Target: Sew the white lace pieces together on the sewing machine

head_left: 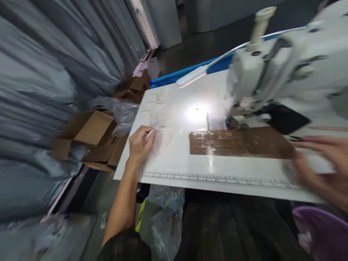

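Observation:
My left hand (141, 142) is closed near the left side of the white sewing table (174, 163). A small white strip with faint marks (150, 133) pokes out between its thumb and fingers. Thin clear plastic film (160, 112) lies beside and behind that hand. At the right, my right hand (323, 159) is smeared by motion, with the thumb apart from the stretched upper fingers. Its fingertips are by a small dark object (295, 138) at the right end of a brown, taped-over strip (241, 143). Whether they grip that object I cannot tell.
A white sewing machine (272, 69) stands at the back right, with a white lamp (191, 76) reaching left from it. A black piece (285, 116) lies by its base. A ruler scale (206, 178) runs along the front edge. Cardboard boxes (92, 130) sit left; a purple bin (323, 232) is lower right.

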`<state>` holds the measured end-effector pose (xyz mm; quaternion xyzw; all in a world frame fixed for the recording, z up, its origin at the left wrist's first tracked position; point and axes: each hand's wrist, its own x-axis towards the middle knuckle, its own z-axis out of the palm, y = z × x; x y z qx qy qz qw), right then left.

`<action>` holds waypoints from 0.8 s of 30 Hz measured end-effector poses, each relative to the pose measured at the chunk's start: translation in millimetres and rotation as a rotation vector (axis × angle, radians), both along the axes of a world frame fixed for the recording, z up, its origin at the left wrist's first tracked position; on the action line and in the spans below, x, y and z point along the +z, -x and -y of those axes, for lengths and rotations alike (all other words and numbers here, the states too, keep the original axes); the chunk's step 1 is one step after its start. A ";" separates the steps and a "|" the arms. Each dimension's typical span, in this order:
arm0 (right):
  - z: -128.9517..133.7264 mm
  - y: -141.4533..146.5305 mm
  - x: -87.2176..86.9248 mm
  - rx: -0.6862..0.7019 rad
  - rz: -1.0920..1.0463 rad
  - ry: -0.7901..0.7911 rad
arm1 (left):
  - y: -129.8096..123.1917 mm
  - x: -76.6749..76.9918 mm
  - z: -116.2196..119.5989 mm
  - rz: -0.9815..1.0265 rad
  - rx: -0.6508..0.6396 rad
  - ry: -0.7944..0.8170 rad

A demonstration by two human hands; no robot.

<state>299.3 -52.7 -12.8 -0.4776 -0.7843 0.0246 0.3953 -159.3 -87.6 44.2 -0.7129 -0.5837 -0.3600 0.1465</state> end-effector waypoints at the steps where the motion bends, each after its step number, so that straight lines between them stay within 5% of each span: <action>1: 2.9 7.7 2.9 0.169 -0.004 0.073 | -21.4 4.8 -2.0 -0.017 -0.098 0.042; 6: 4.3 56.8 23.8 0.669 0.010 0.214 | -124.7 22.4 -1.0 0.096 -0.713 0.374; 8: 3.7 65.4 32.9 0.794 -0.011 0.340 | -146.7 25.4 -1.3 0.187 -0.796 0.512; 11: -1.2 60.7 40.8 0.899 -0.078 0.690 | -152.3 22.9 -11.7 0.374 -0.701 0.672; 15: -32.9 48.2 37.3 0.731 -0.191 1.036 | -138.5 7.2 -37.1 0.416 -0.450 0.732; 20: -89.3 50.6 31.6 0.246 0.028 0.830 | -132.2 -17.5 -60.5 -0.099 -0.190 0.423; 22: -100.7 54.0 32.2 0.201 0.082 0.769 | -133.4 -25.0 -63.7 -0.197 -0.256 0.315; 24: -103.7 56.0 34.0 0.211 0.071 0.760 | -135.2 -30.3 -64.2 -0.235 -0.459 0.326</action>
